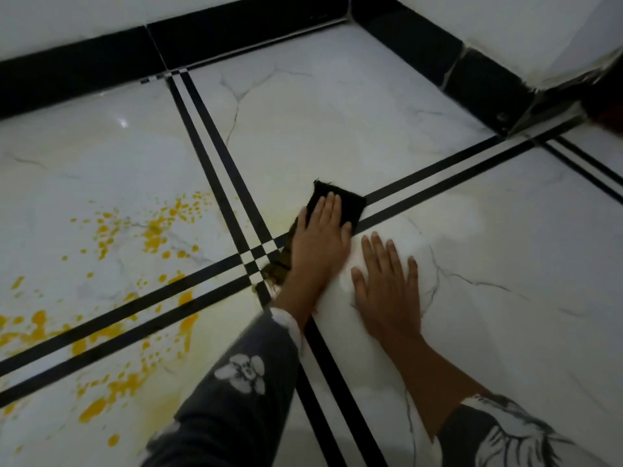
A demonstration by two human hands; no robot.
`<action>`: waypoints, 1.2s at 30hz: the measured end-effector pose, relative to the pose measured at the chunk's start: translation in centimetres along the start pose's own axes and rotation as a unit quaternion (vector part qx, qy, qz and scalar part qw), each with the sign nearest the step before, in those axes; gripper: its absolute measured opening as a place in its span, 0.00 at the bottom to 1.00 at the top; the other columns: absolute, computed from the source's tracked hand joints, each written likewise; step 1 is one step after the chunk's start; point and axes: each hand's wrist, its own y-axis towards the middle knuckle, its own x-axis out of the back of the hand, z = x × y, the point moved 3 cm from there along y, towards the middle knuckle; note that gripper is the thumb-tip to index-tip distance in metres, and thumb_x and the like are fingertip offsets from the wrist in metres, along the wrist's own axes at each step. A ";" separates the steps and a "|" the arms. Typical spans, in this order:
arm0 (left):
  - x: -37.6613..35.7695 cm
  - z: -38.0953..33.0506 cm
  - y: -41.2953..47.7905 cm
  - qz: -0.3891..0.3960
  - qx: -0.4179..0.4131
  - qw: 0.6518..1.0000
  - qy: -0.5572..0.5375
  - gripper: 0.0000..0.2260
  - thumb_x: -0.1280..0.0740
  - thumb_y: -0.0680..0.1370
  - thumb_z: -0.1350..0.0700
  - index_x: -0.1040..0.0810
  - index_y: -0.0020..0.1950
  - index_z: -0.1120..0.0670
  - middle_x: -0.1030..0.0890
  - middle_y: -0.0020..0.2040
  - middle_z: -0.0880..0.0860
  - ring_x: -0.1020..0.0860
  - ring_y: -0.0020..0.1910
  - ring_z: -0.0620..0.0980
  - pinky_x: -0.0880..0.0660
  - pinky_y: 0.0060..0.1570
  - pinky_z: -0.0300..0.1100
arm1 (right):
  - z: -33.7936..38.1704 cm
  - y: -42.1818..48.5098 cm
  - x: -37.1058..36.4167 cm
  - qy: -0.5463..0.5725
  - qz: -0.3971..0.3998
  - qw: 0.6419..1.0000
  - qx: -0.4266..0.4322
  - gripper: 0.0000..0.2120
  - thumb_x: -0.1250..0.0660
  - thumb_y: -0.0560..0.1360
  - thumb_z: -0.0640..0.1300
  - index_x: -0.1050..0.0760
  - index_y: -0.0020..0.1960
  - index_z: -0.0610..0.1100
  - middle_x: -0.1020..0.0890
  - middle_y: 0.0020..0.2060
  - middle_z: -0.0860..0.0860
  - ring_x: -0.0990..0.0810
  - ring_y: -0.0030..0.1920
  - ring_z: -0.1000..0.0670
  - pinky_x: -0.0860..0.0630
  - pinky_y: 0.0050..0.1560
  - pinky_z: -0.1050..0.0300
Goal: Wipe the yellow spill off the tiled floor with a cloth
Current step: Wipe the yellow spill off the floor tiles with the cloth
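Observation:
A yellow spill (pixel 101 298) lies as splashes and drops over the white marble-look tiles at the left, across the black double grout lines. A dark cloth (pixel 347 202), folded and stained yellowish at its near end, lies on the floor at the crossing of the lines. My left hand (pixel 320 241) presses flat on the cloth with fingers stretched forward. Just right of it, my right hand (pixel 387 288) rests flat on a bare tile, fingers spread and holding nothing.
A black skirting (pixel 84 65) runs along the white wall at the back and turns round a wall corner (pixel 488 85) at the right. Faint yellow smears show on the tile just left of the cloth. A dark object sits at the right edge.

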 end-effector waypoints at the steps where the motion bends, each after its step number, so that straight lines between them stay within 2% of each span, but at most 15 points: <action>1: 0.4 1.3 1.2 0.000 -0.006 1.000 0.001 0.25 0.55 0.82 0.48 0.53 0.77 0.55 0.49 0.78 0.52 0.52 0.76 0.47 0.59 0.73 0.47 | 0.0 0.0 -0.1 -0.003 0.001 1.000 0.002 0.29 0.58 0.77 0.55 0.44 0.75 0.46 0.41 0.74 0.49 0.43 0.74 0.48 0.51 0.71 0.44; 3: 1.3 4.9 2.5 -0.011 0.050 0.999 -0.001 0.25 0.54 0.82 0.48 0.52 0.77 0.56 0.48 0.78 0.52 0.51 0.76 0.47 0.58 0.73 0.47 | -0.1 0.0 0.0 -0.004 0.004 1.000 0.006 0.29 0.59 0.77 0.55 0.47 0.75 0.46 0.43 0.75 0.50 0.45 0.74 0.48 0.53 0.71 0.44; 5: 1.8 7.7 0.9 -0.043 0.158 0.986 -0.002 0.25 0.54 0.82 0.48 0.52 0.77 0.56 0.48 0.78 0.53 0.50 0.76 0.48 0.58 0.73 0.48 | -0.1 0.0 0.0 -0.005 0.008 1.000 0.008 0.29 0.59 0.77 0.55 0.48 0.75 0.46 0.45 0.75 0.50 0.46 0.75 0.48 0.54 0.71 0.44; 7: 1.7 7.2 -2.6 -0.077 0.227 0.971 0.013 0.25 0.56 0.82 0.48 0.51 0.77 0.57 0.47 0.77 0.54 0.50 0.76 0.49 0.58 0.73 0.49 | 0.1 0.0 0.2 -0.010 0.010 1.000 0.004 0.29 0.59 0.77 0.55 0.47 0.75 0.46 0.44 0.74 0.50 0.45 0.74 0.48 0.52 0.71 0.44; 9: 1.1 4.5 -4.5 -0.073 0.196 0.978 0.020 0.26 0.58 0.80 0.47 0.51 0.77 0.57 0.47 0.77 0.54 0.50 0.76 0.50 0.59 0.73 0.49 | 0.2 0.0 0.3 -0.011 0.009 1.000 -0.003 0.29 0.58 0.76 0.55 0.44 0.74 0.45 0.41 0.74 0.49 0.42 0.74 0.47 0.50 0.70 0.44; 11: 0.7 2.7 -3.9 -0.032 0.107 0.994 0.015 0.27 0.59 0.80 0.46 0.53 0.77 0.56 0.49 0.78 0.53 0.52 0.76 0.49 0.60 0.72 0.48 | 0.2 0.0 0.3 -0.015 0.006 1.000 -0.001 0.28 0.56 0.76 0.54 0.43 0.74 0.45 0.39 0.73 0.48 0.40 0.73 0.47 0.49 0.70 0.43; 13: 1.2 3.5 -1.3 0.005 0.018 1.000 0.015 0.25 0.57 0.82 0.46 0.53 0.77 0.55 0.50 0.78 0.52 0.53 0.76 0.47 0.60 0.73 0.47 | 0.0 0.0 0.1 -0.012 0.003 1.000 0.002 0.28 0.56 0.77 0.54 0.43 0.74 0.45 0.39 0.73 0.48 0.41 0.73 0.47 0.48 0.70 0.43; 15: 1.8 6.1 1.0 0.016 -0.018 1.000 0.016 0.25 0.55 0.82 0.47 0.53 0.77 0.54 0.49 0.78 0.51 0.52 0.76 0.46 0.58 0.73 0.46 | -0.1 0.0 -0.1 -0.015 0.005 1.000 0.007 0.29 0.57 0.77 0.55 0.45 0.75 0.46 0.42 0.74 0.49 0.43 0.74 0.48 0.51 0.70 0.43; 18: 2.5 10.0 0.7 -0.006 0.048 0.999 0.001 0.25 0.53 0.82 0.47 0.51 0.77 0.55 0.47 0.78 0.52 0.50 0.76 0.47 0.57 0.73 0.47 | -0.1 0.1 -0.1 -0.018 0.015 1.000 0.016 0.30 0.61 0.76 0.56 0.50 0.75 0.47 0.46 0.75 0.50 0.48 0.75 0.48 0.56 0.70 0.45; 22: 1.9 8.0 -6.0 -0.082 0.261 0.962 0.006 0.26 0.55 0.81 0.47 0.51 0.77 0.58 0.47 0.77 0.54 0.50 0.76 0.50 0.57 0.73 0.50 | 0.1 0.0 0.2 -0.003 0.014 1.000 0.015 0.31 0.62 0.76 0.57 0.49 0.75 0.46 0.45 0.75 0.49 0.47 0.75 0.47 0.55 0.71 0.44; 24: 1.2 3.9 -7.7 -0.080 0.229 0.970 -0.009 0.29 0.60 0.79 0.45 0.50 0.76 0.58 0.46 0.77 0.55 0.49 0.76 0.50 0.58 0.73 0.50 | 0.1 -0.1 0.4 0.004 0.013 1.000 0.015 0.30 0.60 0.76 0.56 0.45 0.75 0.45 0.41 0.74 0.48 0.43 0.74 0.46 0.51 0.71 0.42; 28: 1.4 2.6 -5.0 0.019 0.015 1.000 0.005 0.25 0.57 0.82 0.46 0.53 0.77 0.54 0.50 0.78 0.51 0.53 0.76 0.46 0.61 0.72 0.46 | -0.1 -0.2 0.4 0.014 0.007 1.000 0.020 0.30 0.59 0.76 0.56 0.44 0.74 0.45 0.40 0.74 0.48 0.43 0.74 0.47 0.50 0.71 0.41; 30: 2.0 6.2 -4.4 0.012 0.044 0.999 0.012 0.25 0.55 0.82 0.47 0.53 0.77 0.53 0.49 0.78 0.50 0.52 0.76 0.46 0.60 0.73 0.46 | 0.0 -0.2 0.3 0.009 0.008 1.000 0.025 0.30 0.59 0.76 0.56 0.48 0.75 0.46 0.44 0.75 0.49 0.46 0.75 0.47 0.53 0.72 0.43; 33: 2.7 10.4 -9.5 -0.031 0.188 0.981 0.036 0.26 0.58 0.81 0.45 0.53 0.77 0.55 0.49 0.78 0.51 0.52 0.76 0.46 0.59 0.73 0.46 | 0.1 0.1 -0.1 -0.012 0.038 0.999 0.022 0.27 0.55 0.80 0.54 0.54 0.76 0.47 0.50 0.76 0.50 0.52 0.76 0.48 0.56 0.72 0.43; 36: 2.1 7.1 -17.0 -0.057 0.217 0.975 0.012 0.28 0.57 0.79 0.45 0.45 0.76 0.56 0.42 0.76 0.53 0.45 0.75 0.48 0.56 0.72 0.47 | -0.4 0.1 0.2 -0.014 0.051 0.998 0.019 0.27 0.55 0.80 0.53 0.55 0.76 0.47 0.51 0.76 0.50 0.53 0.76 0.47 0.55 0.72 0.41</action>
